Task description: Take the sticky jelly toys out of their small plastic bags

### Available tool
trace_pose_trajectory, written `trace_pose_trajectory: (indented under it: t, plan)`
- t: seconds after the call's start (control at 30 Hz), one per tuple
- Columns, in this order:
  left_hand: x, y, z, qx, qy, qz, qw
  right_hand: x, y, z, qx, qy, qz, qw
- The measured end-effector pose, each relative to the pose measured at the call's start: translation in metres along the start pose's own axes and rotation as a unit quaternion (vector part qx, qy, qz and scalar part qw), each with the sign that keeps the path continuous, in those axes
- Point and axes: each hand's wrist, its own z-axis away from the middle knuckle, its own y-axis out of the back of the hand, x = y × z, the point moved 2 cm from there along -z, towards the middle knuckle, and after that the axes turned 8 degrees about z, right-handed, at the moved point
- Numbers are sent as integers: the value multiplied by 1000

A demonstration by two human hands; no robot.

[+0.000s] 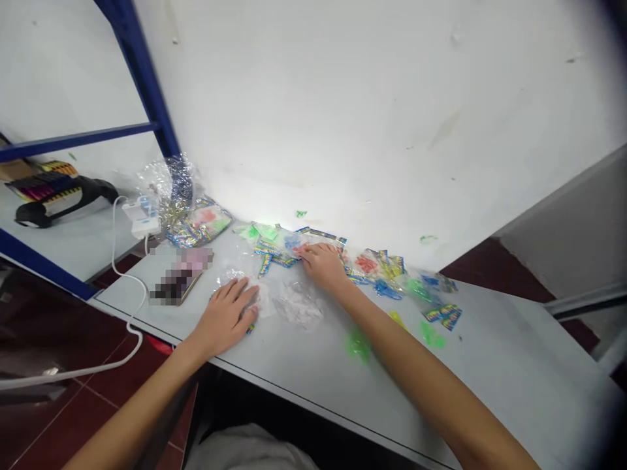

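My left hand (226, 315) lies flat, fingers spread, on a clear plastic bag (262, 297) on the grey table (490, 365). My right hand (321, 262) reaches toward the wall, its fingertips curled onto a small toy packet with a colourful header card (294, 245). More packets of bright green, red and blue toys (392, 274) lie in a row along the wall. A crumpled clear bag (300, 305) sits between my two hands.
A blurred rectangular object (180, 275) lies left of my left hand. A white power adapter (141, 219) with its cable (117, 261) sits beside a shiny bag (169, 186). A blue shelf frame (142, 78) holds a black tool (53, 192). Loose green toys (359, 344) lie near the table's front.
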Motion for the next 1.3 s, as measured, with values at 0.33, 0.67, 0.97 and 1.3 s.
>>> trace_pose_trajectory:
  t: [0.33, 0.67, 0.97, 1.3]
  plan:
    - [23, 22, -12, 106, -48, 137, 984, 12, 14, 11, -29, -8, -125, 992]
    - [69, 13, -131, -154, 179, 602, 763, 12, 33, 32, 147, -245, -376, 881]
    - [102, -13, -139, -218, 110, 743, 624, -24, 52, 87, 196, -132, -284, 929]
    - [93, -18, -126, -84, 111, 733, 665, -26, 49, 109, 127, -245, -417, 866]
